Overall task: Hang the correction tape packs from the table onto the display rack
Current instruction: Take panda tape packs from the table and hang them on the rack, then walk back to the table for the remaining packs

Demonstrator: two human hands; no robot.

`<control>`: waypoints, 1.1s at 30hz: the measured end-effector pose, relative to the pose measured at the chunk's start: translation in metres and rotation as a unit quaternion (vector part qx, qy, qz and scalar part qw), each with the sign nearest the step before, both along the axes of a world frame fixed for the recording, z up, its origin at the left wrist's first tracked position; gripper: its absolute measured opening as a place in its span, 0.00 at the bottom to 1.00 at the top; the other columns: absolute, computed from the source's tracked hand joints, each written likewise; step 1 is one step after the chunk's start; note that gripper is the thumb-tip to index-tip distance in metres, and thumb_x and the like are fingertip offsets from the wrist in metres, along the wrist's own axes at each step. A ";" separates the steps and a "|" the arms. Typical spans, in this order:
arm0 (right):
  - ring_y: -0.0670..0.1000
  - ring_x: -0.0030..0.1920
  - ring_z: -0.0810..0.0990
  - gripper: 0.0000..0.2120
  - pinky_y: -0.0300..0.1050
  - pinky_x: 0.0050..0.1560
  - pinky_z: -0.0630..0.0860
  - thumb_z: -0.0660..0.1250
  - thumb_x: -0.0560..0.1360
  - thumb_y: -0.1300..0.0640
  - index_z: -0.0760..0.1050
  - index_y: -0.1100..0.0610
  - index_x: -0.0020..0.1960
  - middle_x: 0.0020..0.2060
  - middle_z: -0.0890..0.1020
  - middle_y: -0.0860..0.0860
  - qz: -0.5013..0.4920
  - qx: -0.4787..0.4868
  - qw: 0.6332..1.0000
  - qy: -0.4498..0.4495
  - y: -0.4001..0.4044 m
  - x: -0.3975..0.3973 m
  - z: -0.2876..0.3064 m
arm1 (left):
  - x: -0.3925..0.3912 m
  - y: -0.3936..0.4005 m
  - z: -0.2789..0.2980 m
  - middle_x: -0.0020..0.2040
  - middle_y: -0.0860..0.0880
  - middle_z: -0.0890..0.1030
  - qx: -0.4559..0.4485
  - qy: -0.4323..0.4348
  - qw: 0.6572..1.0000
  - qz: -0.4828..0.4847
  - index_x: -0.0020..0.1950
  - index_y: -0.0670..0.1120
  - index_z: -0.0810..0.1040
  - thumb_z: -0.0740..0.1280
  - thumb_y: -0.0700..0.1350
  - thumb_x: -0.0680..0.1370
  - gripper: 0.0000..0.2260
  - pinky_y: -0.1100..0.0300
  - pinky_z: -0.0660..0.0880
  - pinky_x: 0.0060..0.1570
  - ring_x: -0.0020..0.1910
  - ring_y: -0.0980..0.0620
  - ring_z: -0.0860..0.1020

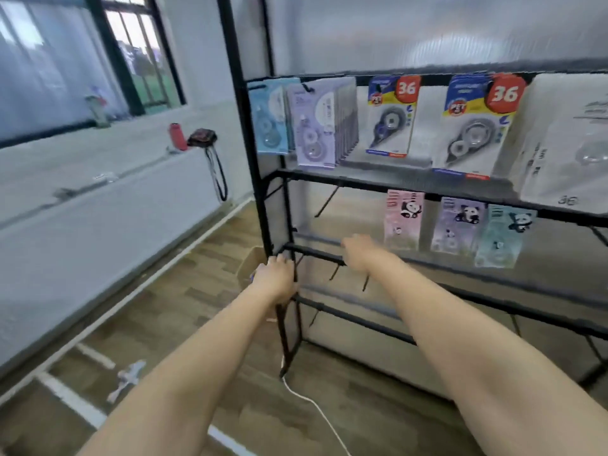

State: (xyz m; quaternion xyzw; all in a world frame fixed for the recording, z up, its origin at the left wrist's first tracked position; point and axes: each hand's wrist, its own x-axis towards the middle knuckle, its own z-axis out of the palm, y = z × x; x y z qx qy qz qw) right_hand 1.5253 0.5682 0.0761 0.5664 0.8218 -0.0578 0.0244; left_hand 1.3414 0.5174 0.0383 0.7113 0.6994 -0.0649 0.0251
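Note:
A black display rack [329,179] fills the right half of the view. On its top rail hang light blue [268,121], lilac [316,126] and two "36" correction tape packs [391,116] [477,126]. Pink [404,223], lilac [457,225] and teal panda packs [503,235] hang from the second rail. My left hand [274,278] is curled around the rack's front left post at the level of the third rail. My right hand [358,251] rests on that third rail next to bare hooks, with its fingers blurred. The table is out of view.
A cardboard box [250,261] sits on the wooden floor behind my left hand. A white cable [316,406] runs from the rack's foot. A long white ledge [98,179] along the left wall carries a red bottle [177,135] and a dark bag [202,138].

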 end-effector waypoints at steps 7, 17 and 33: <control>0.60 0.65 0.69 0.17 0.51 0.60 0.69 0.57 0.80 0.60 0.66 0.62 0.68 0.64 0.71 0.60 0.222 0.016 0.975 0.023 -0.074 -0.211 0.024 | -0.170 -0.113 0.062 0.69 0.41 0.68 0.013 0.077 0.981 0.176 0.70 0.44 0.69 0.57 0.55 0.82 0.22 0.47 0.67 0.63 0.68 0.41 0.67; 0.59 0.65 0.71 0.19 0.52 0.61 0.71 0.58 0.79 0.59 0.66 0.61 0.69 0.66 0.71 0.59 0.416 -0.021 0.909 0.022 -0.217 -0.516 0.015 | -0.403 -0.298 0.072 0.67 0.42 0.70 -0.020 0.084 0.909 0.408 0.69 0.43 0.70 0.58 0.54 0.82 0.21 0.48 0.68 0.62 0.66 0.42 0.69; 0.59 0.64 0.71 0.20 0.51 0.64 0.70 0.61 0.79 0.52 0.67 0.60 0.68 0.65 0.72 0.59 0.579 -0.104 0.809 -0.005 -0.374 -0.870 -0.021 | -0.705 -0.491 0.010 0.64 0.45 0.74 -0.034 0.022 0.804 0.593 0.66 0.46 0.72 0.59 0.55 0.80 0.20 0.50 0.72 0.59 0.62 0.45 0.73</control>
